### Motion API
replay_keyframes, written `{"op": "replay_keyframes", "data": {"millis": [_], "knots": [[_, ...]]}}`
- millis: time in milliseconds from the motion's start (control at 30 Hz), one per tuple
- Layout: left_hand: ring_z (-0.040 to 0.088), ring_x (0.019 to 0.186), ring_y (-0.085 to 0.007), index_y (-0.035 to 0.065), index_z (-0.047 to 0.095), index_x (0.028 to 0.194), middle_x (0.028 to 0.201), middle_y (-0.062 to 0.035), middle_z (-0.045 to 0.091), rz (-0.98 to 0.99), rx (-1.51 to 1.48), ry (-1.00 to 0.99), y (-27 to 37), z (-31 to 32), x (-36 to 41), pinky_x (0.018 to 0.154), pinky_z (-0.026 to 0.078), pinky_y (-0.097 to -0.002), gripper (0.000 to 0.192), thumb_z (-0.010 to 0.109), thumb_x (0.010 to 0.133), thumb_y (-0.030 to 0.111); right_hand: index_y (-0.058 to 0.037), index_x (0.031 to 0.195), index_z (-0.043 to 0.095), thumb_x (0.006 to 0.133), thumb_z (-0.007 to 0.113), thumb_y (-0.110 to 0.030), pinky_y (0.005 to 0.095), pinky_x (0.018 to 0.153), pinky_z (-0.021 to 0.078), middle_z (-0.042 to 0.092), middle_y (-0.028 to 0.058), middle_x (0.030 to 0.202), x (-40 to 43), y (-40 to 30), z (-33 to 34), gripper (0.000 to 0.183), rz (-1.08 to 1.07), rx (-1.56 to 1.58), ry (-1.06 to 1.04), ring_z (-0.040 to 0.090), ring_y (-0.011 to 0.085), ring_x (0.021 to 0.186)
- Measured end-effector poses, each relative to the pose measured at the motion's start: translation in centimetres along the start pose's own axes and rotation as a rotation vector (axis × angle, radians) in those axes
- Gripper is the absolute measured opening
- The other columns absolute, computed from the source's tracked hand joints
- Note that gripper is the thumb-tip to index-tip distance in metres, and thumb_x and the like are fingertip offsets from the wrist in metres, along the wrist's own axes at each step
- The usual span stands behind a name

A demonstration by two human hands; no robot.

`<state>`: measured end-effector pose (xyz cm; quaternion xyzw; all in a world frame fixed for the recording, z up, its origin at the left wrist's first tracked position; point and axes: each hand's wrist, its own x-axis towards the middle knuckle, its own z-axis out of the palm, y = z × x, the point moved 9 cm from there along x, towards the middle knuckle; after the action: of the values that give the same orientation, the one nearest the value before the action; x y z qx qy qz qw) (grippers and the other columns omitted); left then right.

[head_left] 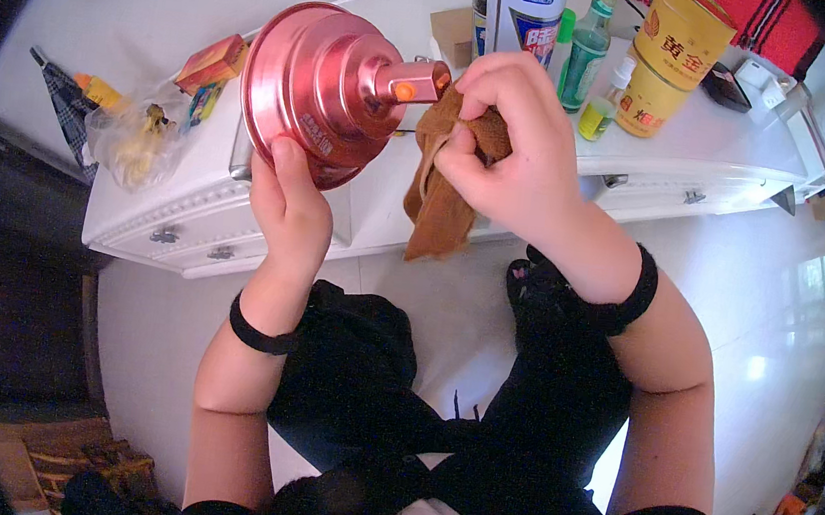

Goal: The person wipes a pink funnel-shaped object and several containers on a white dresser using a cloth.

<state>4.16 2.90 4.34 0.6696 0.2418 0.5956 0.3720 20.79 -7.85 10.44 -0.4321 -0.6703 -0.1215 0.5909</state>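
My left hand grips the wide rim of a shiny pink-red metal object, stepped like a lamp or a lid, which is tilted on its side. Its narrow neck with an orange button points right, towards my right hand. Between the thumb and fingers of that hand a brown cloth is pinched, and it hangs down in front of the white cabinet. The top of the cloth is beside the neck's tip; whether they touch I cannot tell.
On the white cabinet stand an insecticide can, a green glass bottle, a small spray bottle and a yellow tin. Left are a red box and a clear plastic bag. A folded umbrella leans beside them.
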Motion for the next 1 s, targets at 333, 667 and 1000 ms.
{"op": "replay_keyframes", "data": {"millis": [333, 667, 1000], "knots": [[0.050, 0.100, -0.0169, -0.0022, 0.042, 0.119, 0.111, -0.0109, 0.052, -0.007, 0.055, -0.050, 0.2, 0.8, 0.0, 0.086, 0.040, -0.0295, 0.040, 0.033, 0.095, 0.028, -0.0039, 0.074, 0.042, 0.057, 0.053, 0.006, 0.0282, 0.067, 0.0423, 0.048, 0.0105, 0.081, 0.0, -0.7, -0.7, 0.023, -0.045, -0.039, -0.008, 0.050, 0.0226, 0.073], [0.051, 0.095, -0.0157, -0.0022, 0.043, 0.115, 0.108, -0.0100, 0.053, 0.074, 0.033, -0.027, 1.9, 0.5, -0.3, 0.081, 0.041, -0.0278, 0.039, 0.033, 0.094, 0.030, -0.0037, 0.078, 0.043, 0.060, 0.058, 0.004, 0.0292, 0.071, 0.0424, 0.048, 0.0110, 0.083, -0.3, 3.2, -1.2, 0.024, 0.053, -0.053, 0.030, 0.050, 0.0237, 0.077], [0.059, 0.068, -0.0255, 0.0043, 0.045, 0.123, 0.084, -0.0148, 0.060, 0.309, 0.570, -0.197, 3.6, 0.9, -0.4, 0.064, 0.046, -0.0288, 0.042, 0.050, 0.083, 0.017, -0.0005, 0.093, 0.055, 0.067, 0.062, 0.003, 0.0339, 0.084, 0.0412, 0.048, 0.0139, 0.109, 0.5, -2.4, 0.5, 0.028, -0.147, -0.008, -0.212, 0.050, 0.0285, 0.098]]}}
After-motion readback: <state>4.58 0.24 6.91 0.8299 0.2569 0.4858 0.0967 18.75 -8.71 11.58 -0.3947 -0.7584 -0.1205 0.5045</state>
